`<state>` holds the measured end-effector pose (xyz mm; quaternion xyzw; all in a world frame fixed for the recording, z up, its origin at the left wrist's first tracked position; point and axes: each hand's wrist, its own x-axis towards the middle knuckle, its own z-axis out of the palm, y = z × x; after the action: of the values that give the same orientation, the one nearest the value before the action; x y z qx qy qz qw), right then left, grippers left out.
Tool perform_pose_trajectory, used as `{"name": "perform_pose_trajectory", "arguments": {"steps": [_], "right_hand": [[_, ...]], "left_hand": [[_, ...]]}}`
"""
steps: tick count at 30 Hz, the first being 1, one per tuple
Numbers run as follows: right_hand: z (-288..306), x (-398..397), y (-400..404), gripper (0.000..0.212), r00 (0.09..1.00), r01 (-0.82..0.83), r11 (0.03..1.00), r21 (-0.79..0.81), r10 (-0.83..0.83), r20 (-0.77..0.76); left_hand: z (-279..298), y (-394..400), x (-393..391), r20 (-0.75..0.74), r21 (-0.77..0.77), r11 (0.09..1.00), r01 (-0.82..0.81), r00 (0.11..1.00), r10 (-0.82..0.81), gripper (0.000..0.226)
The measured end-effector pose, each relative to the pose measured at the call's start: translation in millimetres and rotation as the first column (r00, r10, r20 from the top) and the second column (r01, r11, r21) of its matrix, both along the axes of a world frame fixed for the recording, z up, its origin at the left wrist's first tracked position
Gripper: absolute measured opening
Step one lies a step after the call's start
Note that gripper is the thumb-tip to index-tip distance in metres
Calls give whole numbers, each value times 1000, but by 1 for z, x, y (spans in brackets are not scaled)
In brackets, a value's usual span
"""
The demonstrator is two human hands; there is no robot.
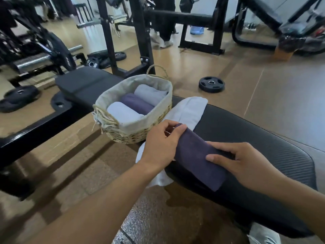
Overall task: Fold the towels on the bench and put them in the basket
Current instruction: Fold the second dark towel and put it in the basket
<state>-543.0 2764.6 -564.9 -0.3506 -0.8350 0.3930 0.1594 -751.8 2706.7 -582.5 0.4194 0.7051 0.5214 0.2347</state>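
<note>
Gripping purple towel [197, 159], fingers [218, 156] atop

Five towels: three rolled in one lined wicker basket [140, 132], two pale grey [121, 112] [149, 93] and one dark purple [136, 103]; one folded purple towel [197, 159] and one flat white towel [188, 111] on the worktop [263, 138].

Folded purple towel [198, 159] on bench [255, 131], basket [137, 132] w/ 3 rolled towels.

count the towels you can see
5: three rolled in the basket, light towel, purple towel, grey towel; purple one under both hands; white one on the bench. More may be hidden.
</note>
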Motion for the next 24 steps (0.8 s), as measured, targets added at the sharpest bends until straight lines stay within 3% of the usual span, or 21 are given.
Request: {"name": "perform_pose_trajectory", "arguments": {"steps": [8, 13, 16, 21, 24], "right_hand": [[11, -60, -7, 29, 979, 78, 997, -24, -81, -188], [32, -123, 4, 24, 955, 103, 995, 1, -98, -280], [54, -175, 24, 20, 945, 92, 996, 11, -84, -317], [52, -256, 66, 18, 992, 72, 997, 41, -67, -106], [46, -272, 74, 22, 994, -53, 991, 119, 41, 98]], "left_hand": [[22, -9, -46, 29, 158, 958, -237, 971, 236, 16], [39, -16, -80, -105, 353, 837, -419, 871, 480, 32], [41, -19, -98, -130, 322, 806, -497, 820, 557, 45], [39, -24, -114, -104, 87, 827, -555, 821, 562, 61], [42, -26, -121, -82, -4, 840, -542, 838, 540, 65]]}}
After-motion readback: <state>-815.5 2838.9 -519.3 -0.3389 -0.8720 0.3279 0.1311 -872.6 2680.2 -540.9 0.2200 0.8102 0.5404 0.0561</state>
